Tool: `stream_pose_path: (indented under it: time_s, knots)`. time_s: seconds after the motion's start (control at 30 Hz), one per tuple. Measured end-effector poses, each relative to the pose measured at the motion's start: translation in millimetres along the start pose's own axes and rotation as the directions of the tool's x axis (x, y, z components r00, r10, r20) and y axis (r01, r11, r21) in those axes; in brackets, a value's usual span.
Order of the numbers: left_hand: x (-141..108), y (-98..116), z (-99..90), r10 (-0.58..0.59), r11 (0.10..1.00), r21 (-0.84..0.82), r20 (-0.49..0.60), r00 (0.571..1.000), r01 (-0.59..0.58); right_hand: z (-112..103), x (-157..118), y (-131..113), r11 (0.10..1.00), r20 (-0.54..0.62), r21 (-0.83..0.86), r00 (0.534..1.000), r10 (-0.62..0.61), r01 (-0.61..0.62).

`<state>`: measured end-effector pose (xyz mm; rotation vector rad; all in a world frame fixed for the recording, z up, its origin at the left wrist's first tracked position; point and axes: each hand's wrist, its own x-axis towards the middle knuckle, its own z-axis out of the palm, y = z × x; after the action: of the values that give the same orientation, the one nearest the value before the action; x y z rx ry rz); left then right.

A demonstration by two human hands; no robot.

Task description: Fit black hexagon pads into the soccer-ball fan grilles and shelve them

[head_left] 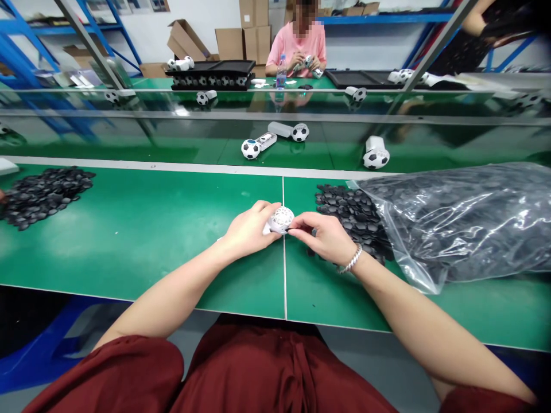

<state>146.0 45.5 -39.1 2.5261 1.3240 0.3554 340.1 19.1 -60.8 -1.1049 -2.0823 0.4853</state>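
Note:
My left hand (253, 228) is closed around a white, ball-shaped plastic housing (283, 218) with a pattern of openings. It is held just above the green table, near the white seam. From the right, my right hand (323, 234) pinches a small black piece (289, 230) at the lower edge of the housing. How far the piece sits in the housing is hidden by the fingertips. Close beside my right hand spreads a pile of flat black pieces (350, 215).
A clear plastic bag (473, 223) of black pieces lies at the right. Another black pile (47, 192) is far left. Beyond the table edge, a green conveyor (193, 140) carries finished-looking soccer-ball units (376, 154). Across it sits a person (297, 49) in pink, near stacked black trays (210, 74).

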Motion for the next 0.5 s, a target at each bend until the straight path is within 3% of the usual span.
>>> stream_pose_path:
  time_s: [0.37, 0.5]
  knots:
    - [3.1, -2.4, -0.1, -0.034, 0.996, -0.082, 0.003, 0.999, 0.034, 15.4, 1.9, 10.4, 0.999, -0.101, 0.05, 0.995, 0.013, -0.008]
    - [4.3, -1.6, -0.8, -0.036, 0.994, -0.101, -0.008, 0.999, 0.035, 17.3, 2.9, 14.7, 0.991, -0.103, 0.109, 0.99, 0.094, -0.082]
